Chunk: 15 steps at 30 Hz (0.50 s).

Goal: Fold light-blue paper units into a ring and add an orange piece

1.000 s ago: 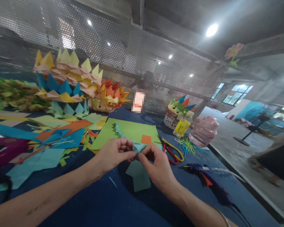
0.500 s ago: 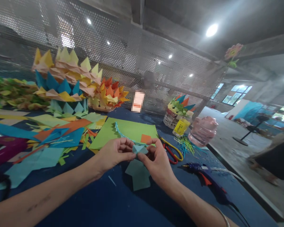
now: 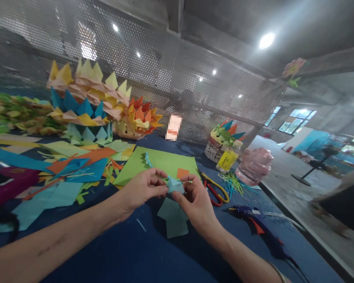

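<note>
Between my two hands is a small folded piece of light blue paper (image 3: 174, 185). My left hand (image 3: 146, 186) pinches its left side with thumb and fingers. The right side is held by my right hand (image 3: 194, 196), its thumb across the lower edge. Flat on the table below lie light blue paper squares (image 3: 175, 222). Beyond my fingers, a thin blue paper strip with small points (image 3: 147, 159) rests on a green sheet (image 3: 162, 155); its near end is hidden behind my left hand. An orange paper square (image 3: 183, 173) lies on the green sheet near my right fingers.
Red-and-yellow-handled scissors (image 3: 216, 191) and a blue glue gun (image 3: 258, 224) lie at right. Behind them stand a yellow-labelled bottle (image 3: 227, 160) and a pink container (image 3: 255, 167). Folded paper crowns (image 3: 88, 106), paper scraps (image 3: 85, 161) and a magenta tool (image 3: 13, 184) are at left.
The folded blue paper has tilted between my fingers, and its shape looks more peaked. Both hands stay nearly in place. The whole view has shifted slightly.
</note>
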Tool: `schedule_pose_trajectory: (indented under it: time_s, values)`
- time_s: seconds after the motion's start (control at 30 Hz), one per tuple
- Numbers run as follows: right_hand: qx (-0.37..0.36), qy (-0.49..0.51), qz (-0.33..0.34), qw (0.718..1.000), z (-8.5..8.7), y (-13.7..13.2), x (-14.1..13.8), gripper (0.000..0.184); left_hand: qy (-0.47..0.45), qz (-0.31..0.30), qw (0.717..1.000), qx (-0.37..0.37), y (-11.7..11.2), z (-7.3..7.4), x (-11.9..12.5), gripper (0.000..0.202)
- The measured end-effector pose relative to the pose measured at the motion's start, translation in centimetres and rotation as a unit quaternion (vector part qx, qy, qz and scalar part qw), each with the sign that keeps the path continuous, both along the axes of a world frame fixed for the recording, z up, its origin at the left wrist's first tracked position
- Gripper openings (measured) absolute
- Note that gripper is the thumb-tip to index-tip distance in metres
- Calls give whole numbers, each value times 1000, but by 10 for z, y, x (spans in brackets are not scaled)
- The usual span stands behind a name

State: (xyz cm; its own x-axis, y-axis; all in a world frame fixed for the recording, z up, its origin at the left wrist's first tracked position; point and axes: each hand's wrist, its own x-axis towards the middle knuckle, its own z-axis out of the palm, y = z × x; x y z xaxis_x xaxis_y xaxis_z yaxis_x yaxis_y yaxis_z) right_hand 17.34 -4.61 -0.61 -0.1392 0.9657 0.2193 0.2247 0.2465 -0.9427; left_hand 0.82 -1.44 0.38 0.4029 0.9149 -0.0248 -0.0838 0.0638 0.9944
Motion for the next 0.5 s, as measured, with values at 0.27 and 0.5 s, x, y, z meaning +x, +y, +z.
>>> schedule_pose_trajectory:
  time_s: [0.27, 0.5]
  values:
    - [152, -147, 43, 976, 0, -3, 3, 41, -8, 27, 1000, -2, 5, -3, -4, 30]
    - [222, -223, 37, 948, 4, 3, 9, 17, -3, 12, 1000, 1, 2, 2, -2, 27]
